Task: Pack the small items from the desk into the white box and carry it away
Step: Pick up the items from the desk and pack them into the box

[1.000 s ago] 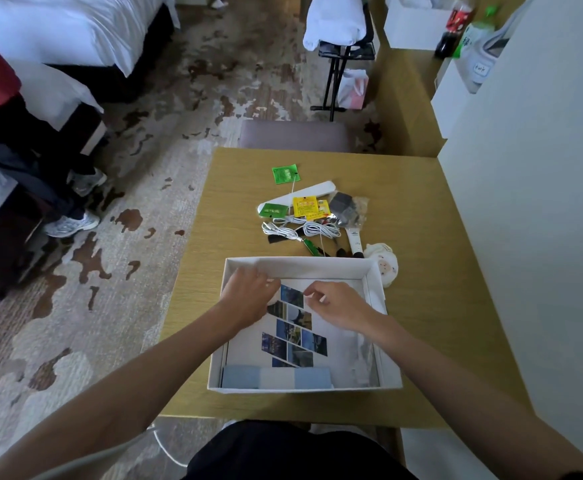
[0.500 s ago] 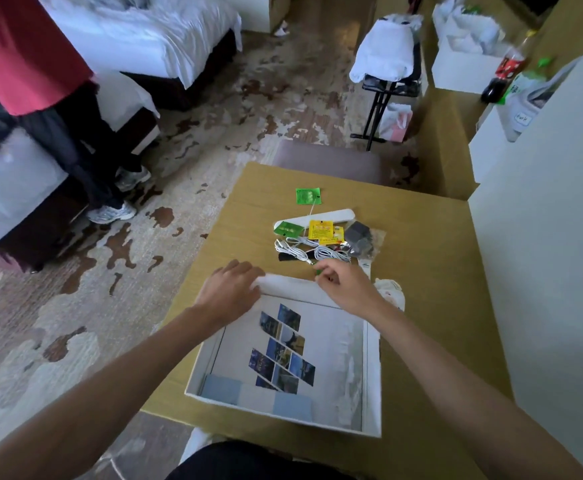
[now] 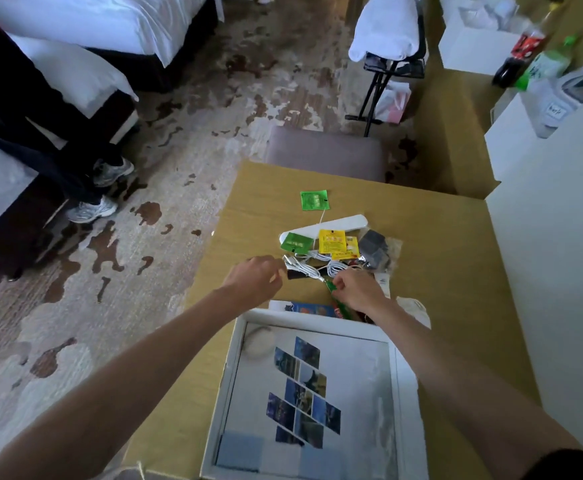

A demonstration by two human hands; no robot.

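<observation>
The white box (image 3: 233, 375) sits open on the near part of the table (image 3: 449, 271), its floor printed with slanted blue picture tiles. The small items lie in a loose heap on the table just beyond the box's far wall: a green sachet (image 3: 314, 199) farthest out, a long white bar (image 3: 347, 223), a second green sachet (image 3: 296, 242) and yellow sachets (image 3: 332, 241) lying over the bar, a dark item in a clear bag (image 3: 376, 249) to the right, and a coiled white cable (image 3: 312, 270) nearest the hands. A blue leaflet (image 3: 305, 309) lies against the far wall of the box, and a white pouch (image 3: 418, 311) lies at its far right corner.

Both arms reach over the box. The left hand (image 3: 255, 282) has curled fingers with the tips at the cable's plug end; I cannot tell whether its grip has closed on the cable. The right hand (image 3: 359, 292) curls down over a green pen (image 3: 335, 296) where the pen meets the cable; whether that grip holds the pen I cannot tell.

A grey chair (image 3: 324, 155) stands at the table's far edge. At the left, a person's legs and sneakers (image 3: 92, 209) stand beside a bed (image 3: 92, 22)
</observation>
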